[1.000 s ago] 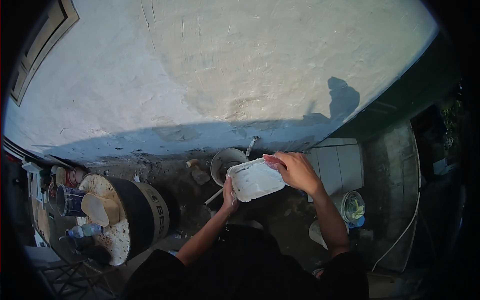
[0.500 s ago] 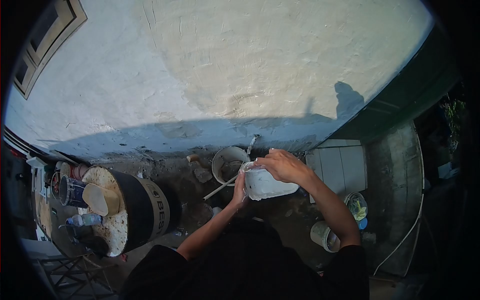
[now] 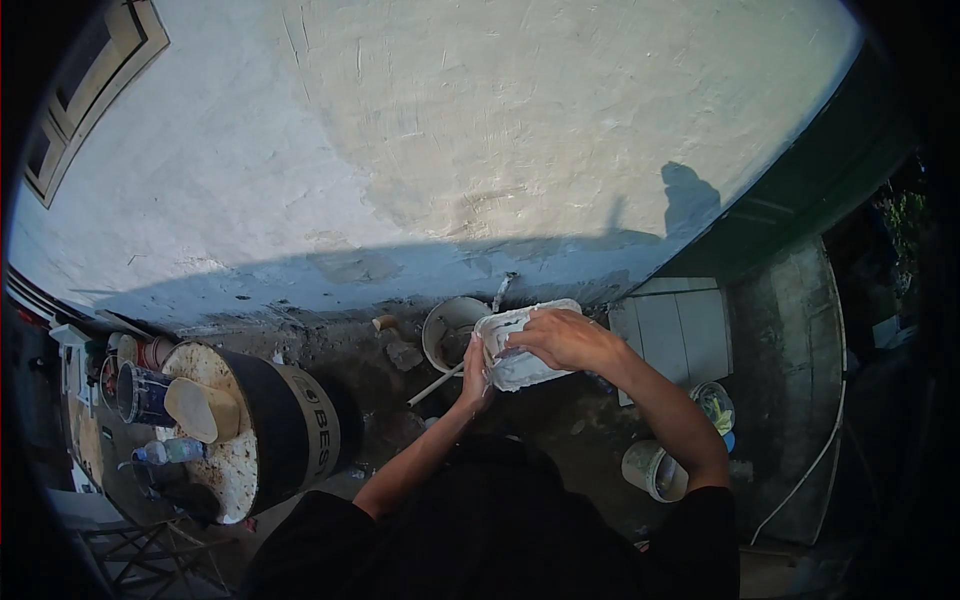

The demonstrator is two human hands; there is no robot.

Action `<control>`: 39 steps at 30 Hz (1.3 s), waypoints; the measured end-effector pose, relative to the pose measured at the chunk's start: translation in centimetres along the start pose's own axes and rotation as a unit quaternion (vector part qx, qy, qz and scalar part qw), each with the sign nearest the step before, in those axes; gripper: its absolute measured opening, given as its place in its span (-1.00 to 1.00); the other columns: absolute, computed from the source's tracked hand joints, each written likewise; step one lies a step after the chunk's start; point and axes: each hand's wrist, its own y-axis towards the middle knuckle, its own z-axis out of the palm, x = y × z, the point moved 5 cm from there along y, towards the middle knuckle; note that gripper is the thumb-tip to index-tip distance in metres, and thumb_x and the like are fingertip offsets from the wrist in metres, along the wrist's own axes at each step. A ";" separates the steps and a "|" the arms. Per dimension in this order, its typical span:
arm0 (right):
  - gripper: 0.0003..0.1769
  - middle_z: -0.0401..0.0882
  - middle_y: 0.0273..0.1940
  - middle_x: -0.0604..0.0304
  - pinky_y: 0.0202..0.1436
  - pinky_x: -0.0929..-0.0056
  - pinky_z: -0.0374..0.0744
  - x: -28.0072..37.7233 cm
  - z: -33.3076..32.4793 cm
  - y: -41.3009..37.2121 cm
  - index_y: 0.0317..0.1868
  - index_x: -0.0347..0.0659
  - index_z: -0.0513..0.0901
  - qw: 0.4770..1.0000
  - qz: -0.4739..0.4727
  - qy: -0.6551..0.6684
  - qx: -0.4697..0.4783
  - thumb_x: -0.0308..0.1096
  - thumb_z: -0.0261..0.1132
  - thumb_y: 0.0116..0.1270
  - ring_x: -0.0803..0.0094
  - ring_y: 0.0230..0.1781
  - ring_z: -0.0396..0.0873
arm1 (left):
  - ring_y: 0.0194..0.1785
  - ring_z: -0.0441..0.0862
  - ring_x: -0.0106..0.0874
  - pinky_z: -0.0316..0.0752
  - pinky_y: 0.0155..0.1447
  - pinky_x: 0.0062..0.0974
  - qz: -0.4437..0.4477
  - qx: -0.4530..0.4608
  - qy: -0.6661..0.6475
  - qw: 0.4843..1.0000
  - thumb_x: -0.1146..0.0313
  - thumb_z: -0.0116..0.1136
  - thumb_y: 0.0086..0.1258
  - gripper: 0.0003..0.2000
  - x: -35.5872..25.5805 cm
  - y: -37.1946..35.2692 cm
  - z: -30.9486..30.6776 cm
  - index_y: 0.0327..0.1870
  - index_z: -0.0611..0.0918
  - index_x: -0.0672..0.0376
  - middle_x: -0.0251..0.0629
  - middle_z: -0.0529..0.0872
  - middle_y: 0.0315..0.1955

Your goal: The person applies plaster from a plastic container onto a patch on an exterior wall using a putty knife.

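I am clamping my left hand on the white plaster-smeared rectangular tray, centre frame, by its edge. It is probably slick and heavy. My right hand is lying across it, and I cannot tell its grip.

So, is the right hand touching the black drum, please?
No, the right hand rests on the white tray, well away from the drum.

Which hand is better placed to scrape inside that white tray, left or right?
Right, probably. The right hand lies across the open top of the white tray, while the left hand grips its left edge and holds it up near the bucket, so it looks tied up.
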 end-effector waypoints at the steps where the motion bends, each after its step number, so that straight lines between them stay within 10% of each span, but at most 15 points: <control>1: -0.80 0.60 -0.44 0.10 -0.20 0.18 0.54 -0.1 -0.1 0.0 -0.17 -0.13 0.64 1.000 0.001 -0.001 -0.002 -0.47 0.23 0.18 0.12 -0.31 0.55 | 0.15 0.47 -0.40 0.33 0.27 -0.39 -0.001 -0.001 -0.005 1.000 0.02 -0.35 0.58 -0.53 0.2 0.2 -0.3 0.22 0.37 0.22 -0.22 0.51 0.08; 10: -0.70 0.60 -0.31 -0.23 -0.17 0.10 0.53 -2.1 -2.9 0.2 -0.10 -0.31 0.60 0.982 0.168 0.051 -0.062 -0.55 0.13 0.13 -0.13 -0.25 0.58 | 0.31 0.33 -0.39 0.17 0.39 -0.41 0.061 -0.035 0.032 0.997 0.07 -0.34 0.58 -0.51 0.9 1.2 -2.5 0.32 0.26 0.27 -0.17 0.37 0.24; 39: -0.78 0.59 -0.39 -0.24 -0.23 0.11 0.52 -7.4 1.0 -0.8 -0.33 -0.40 0.60 0.960 0.245 0.129 -0.035 -0.49 0.18 -0.04 -0.14 -0.29 0.58 | 0.13 0.46 -0.43 0.36 0.23 -0.45 0.100 -0.051 0.075 0.991 0.13 -0.36 0.59 -0.60 0.9 2.1 0.4 0.16 0.37 0.27 -0.18 0.49 0.06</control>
